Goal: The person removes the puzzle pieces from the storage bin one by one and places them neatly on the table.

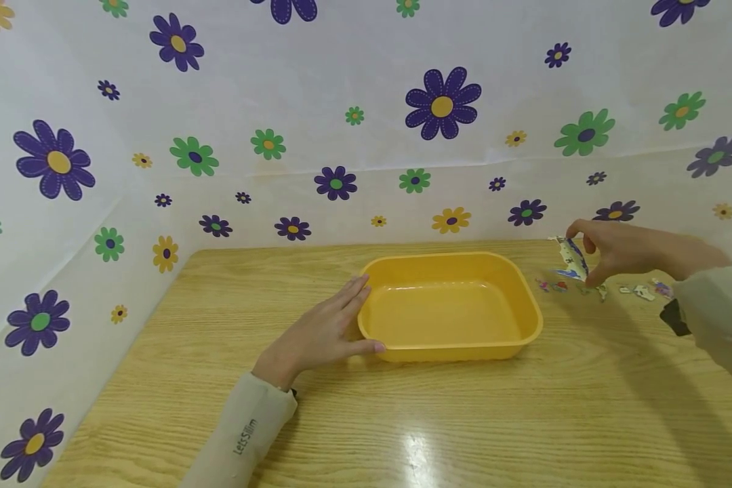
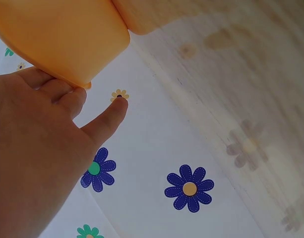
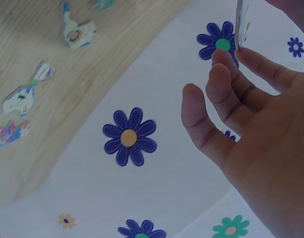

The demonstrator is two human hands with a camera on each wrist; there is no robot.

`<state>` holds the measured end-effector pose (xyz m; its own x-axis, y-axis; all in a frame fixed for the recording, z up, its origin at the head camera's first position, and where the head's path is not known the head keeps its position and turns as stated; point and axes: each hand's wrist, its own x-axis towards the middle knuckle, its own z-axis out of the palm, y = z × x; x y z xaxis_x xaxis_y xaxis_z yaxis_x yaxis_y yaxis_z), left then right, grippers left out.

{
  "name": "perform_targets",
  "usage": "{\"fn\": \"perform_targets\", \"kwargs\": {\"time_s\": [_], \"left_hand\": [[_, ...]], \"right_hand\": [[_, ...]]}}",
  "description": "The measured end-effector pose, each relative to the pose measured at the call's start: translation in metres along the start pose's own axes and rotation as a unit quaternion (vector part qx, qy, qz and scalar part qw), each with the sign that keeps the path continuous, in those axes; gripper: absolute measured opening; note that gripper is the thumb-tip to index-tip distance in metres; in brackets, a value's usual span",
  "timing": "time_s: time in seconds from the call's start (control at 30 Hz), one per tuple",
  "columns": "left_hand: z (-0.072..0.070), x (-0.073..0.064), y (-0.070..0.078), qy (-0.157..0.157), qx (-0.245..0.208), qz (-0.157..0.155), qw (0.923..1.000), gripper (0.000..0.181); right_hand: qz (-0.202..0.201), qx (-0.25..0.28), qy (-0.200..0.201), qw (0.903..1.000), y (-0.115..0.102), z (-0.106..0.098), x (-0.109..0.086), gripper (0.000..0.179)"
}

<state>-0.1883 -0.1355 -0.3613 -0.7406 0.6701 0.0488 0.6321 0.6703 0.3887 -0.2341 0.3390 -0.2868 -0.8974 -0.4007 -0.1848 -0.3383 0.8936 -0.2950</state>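
Observation:
A yellow plastic basin [image 1: 457, 354] stands on the wooden table with nothing in it. My left hand [image 1: 320, 332] rests against its left end, fingers extended at the rim and thumb spread toward the front corner. The left wrist view shows those fingertips at the basin's edge, with the thumb apart from it. Beyond the basin's right end, my right hand [image 1: 628, 249] pinches a thin, flat white-and-blue cutout [image 1: 572, 261] between thumb and fingertip, above the table. It appears nearly edge-on in the right wrist view, where the other fingers are loosely bent.
Several small colourful flat cutouts [image 1: 640, 291] lie in a row on the table [image 1: 219, 325] right of the basin, below the right hand. A flower-printed white sheet [image 1: 250, 88] rises along the back and left edges of the table.

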Motion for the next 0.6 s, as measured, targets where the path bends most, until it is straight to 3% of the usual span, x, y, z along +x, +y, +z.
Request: {"fn": "perform_targets", "kwargs": {"time_s": [0.6], "left_hand": [[-0.001,-0.001,0.000,0.001,-0.001,0.000,1.0000,0.100]], "right_hand": [[0.028,-0.031,0.009,0.9991,0.036,0.001,-0.028,0.073]]}}
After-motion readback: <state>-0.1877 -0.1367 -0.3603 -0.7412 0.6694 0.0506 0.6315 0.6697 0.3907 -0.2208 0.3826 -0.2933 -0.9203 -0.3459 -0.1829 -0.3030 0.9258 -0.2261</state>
